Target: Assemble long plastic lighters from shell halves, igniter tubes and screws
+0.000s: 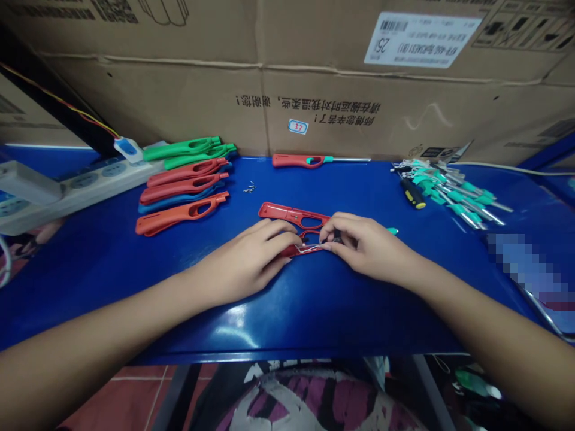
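Both hands meet over an opened red lighter casing at the middle of the blue table. My left hand point(265, 254) is closed round the left part of the lower red shell point(309, 248), in which thin white wires show. With thumb and forefinger pinched, my right hand point(359, 242) grips the same shell's right end near a small dark part; anything finer between the fingertips is hidden. Just beyond, the other red half-shell point(287, 212) lies with its hollow side up. A teal tip point(393, 231) sticks out past my right hand.
Green, red, blue and orange casings point(182, 211) lie at left beside a power strip point(90, 185). Small screws point(250, 188) and a red lighter point(291, 160) lie farther back. Metal tubes with teal parts point(462, 194), a screwdriver point(413, 193) and a pixelated device point(534, 275) are right. Cardboard boxes point(188, 90) stand behind.
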A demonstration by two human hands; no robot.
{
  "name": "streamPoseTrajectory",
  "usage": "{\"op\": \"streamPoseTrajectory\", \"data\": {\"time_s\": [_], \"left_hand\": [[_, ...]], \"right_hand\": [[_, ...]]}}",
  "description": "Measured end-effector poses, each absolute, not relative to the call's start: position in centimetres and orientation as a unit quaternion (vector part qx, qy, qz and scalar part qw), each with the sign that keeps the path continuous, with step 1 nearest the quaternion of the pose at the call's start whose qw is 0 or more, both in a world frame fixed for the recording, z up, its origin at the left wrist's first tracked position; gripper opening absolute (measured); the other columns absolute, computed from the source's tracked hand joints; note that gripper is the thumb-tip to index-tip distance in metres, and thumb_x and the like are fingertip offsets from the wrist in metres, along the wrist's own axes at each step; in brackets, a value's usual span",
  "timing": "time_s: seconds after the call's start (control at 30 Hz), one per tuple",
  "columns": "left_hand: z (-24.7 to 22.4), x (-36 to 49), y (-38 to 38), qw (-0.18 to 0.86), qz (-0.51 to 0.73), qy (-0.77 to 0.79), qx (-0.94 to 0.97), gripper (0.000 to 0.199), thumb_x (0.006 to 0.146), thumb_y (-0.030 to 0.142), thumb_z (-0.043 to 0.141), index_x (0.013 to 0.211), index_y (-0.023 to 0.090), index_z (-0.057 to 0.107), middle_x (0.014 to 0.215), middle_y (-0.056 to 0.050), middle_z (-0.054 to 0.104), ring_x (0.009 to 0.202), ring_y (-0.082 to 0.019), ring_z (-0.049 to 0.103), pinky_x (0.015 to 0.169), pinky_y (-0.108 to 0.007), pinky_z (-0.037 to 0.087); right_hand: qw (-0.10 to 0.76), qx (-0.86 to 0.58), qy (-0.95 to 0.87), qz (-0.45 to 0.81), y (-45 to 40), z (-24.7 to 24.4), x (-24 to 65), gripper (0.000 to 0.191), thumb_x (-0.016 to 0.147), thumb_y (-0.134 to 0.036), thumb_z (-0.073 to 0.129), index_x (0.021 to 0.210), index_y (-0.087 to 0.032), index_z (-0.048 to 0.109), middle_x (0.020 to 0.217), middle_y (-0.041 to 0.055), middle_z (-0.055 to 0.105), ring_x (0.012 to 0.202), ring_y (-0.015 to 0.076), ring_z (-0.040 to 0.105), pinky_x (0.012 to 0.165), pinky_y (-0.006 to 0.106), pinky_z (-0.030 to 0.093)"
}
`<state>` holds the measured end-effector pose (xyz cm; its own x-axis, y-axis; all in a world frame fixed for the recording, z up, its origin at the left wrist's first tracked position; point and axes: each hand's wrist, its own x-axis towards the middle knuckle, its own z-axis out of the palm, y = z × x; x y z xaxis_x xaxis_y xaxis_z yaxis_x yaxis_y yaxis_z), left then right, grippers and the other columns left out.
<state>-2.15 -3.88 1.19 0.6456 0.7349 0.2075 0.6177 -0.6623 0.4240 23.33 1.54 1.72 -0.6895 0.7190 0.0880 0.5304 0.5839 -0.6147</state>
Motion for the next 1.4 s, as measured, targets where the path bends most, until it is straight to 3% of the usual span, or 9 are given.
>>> {"op": "streamPoseTrajectory", "data": {"time_s": [0.17,0.3,0.4,0.5,0.63,0.93,1.27,1.4], "left_hand": [[0.92,-2.14,-3.96,0.149,0.188,0.372,0.897,0.025,0.102,0.018,0.048,0.123,0.020,0.061,0.130,-0.011,0.057,0.121,-0.024,0.055,0.104,-0.040,0.047],[0.81,-2.12,-3.97,0.142,0.193,0.370,0.898,0.027,0.102,0.019,0.048,0.126,0.020,0.062,0.136,-0.013,0.054,0.125,-0.025,0.053,0.106,-0.042,0.047],[0.85,-2.06,-3.91,0.138,0.184,0.368,0.901,0.032,0.103,0.020,0.046,0.131,0.023,0.062,0.137,-0.013,0.054,0.126,-0.026,0.053,0.106,-0.045,0.048],[0.91,-2.06,-3.85,0.125,0.168,0.361,0.909,0.040,0.102,0.018,0.046,0.139,0.027,0.059,0.141,-0.013,0.052,0.126,-0.027,0.053,0.105,-0.047,0.049],[0.88,-2.18,-3.91,0.087,0.147,0.350,0.921,0.047,0.100,0.015,0.047,0.144,0.027,0.055,0.144,-0.014,0.051,0.125,-0.030,0.053,0.103,-0.050,0.050],[0.96,-2.33,-4.08,0.049,0.126,0.343,0.929,0.043,0.101,0.017,0.046,0.142,0.022,0.058,0.143,-0.017,0.054,0.124,-0.031,0.054,0.102,-0.050,0.052],[0.98,-2.36,-3.97,0.048,0.133,0.340,0.930,0.041,0.102,0.019,0.045,0.140,0.021,0.060,0.140,-0.016,0.057,0.120,-0.029,0.057,0.101,-0.047,0.054],[0.85,-2.49,-3.97,0.042,0.162,0.353,0.921,0.036,0.103,0.025,0.048,0.134,0.022,0.066,0.138,-0.012,0.062,0.118,-0.027,0.061,0.101,-0.044,0.055]], "right_hand": [[0.182,-0.364,-0.854,0.324,1.66,1.85,23.34,0.008,0.091,-0.025,0.062,0.089,-0.018,0.065,0.087,0.0015,0.060,0.056,0.0079,0.044,0.057,0.025,0.036],[0.181,-0.401,-0.806,0.396,1.84,1.71,23.56,0.016,0.091,-0.034,0.062,0.094,-0.018,0.062,0.059,-0.0070,0.046,0.047,0.0081,0.037,0.047,0.023,0.029],[0.175,-0.400,-0.802,0.407,2.02,1.40,23.76,0.017,0.090,-0.035,0.064,0.094,-0.019,0.060,0.052,-0.0102,0.038,0.045,0.0083,0.035,0.046,0.022,0.027],[0.179,-0.373,-0.831,0.372,2.12,1.20,23.75,0.012,0.088,-0.028,0.066,0.093,-0.020,0.060,0.056,-0.0090,0.044,0.047,0.0076,0.038,0.048,0.021,0.030],[0.188,-0.321,-0.881,0.291,2.06,1.27,23.53,0.002,0.090,-0.019,0.064,0.092,-0.019,0.063,0.080,-0.0013,0.061,0.056,0.0076,0.045,0.056,0.022,0.036],[0.156,-0.292,-0.926,0.183,1.85,1.04,23.79,0.007,0.096,-0.017,0.056,0.097,-0.019,0.063,0.100,0.0053,0.064,0.086,0.0164,0.061,0.071,0.027,0.045],[0.131,-0.250,-0.939,0.196,2.30,1.47,24.17,0.011,0.099,-0.019,0.053,0.103,-0.020,0.064,0.106,0.0061,0.065,0.091,0.0174,0.064,0.077,0.028,0.048],[0.166,-0.264,-0.927,0.210,2.38,1.37,24.05,0.005,0.097,-0.018,0.057,0.098,-0.019,0.062,0.098,0.0043,0.065,0.087,0.0158,0.062,0.075,0.027,0.047]]}}
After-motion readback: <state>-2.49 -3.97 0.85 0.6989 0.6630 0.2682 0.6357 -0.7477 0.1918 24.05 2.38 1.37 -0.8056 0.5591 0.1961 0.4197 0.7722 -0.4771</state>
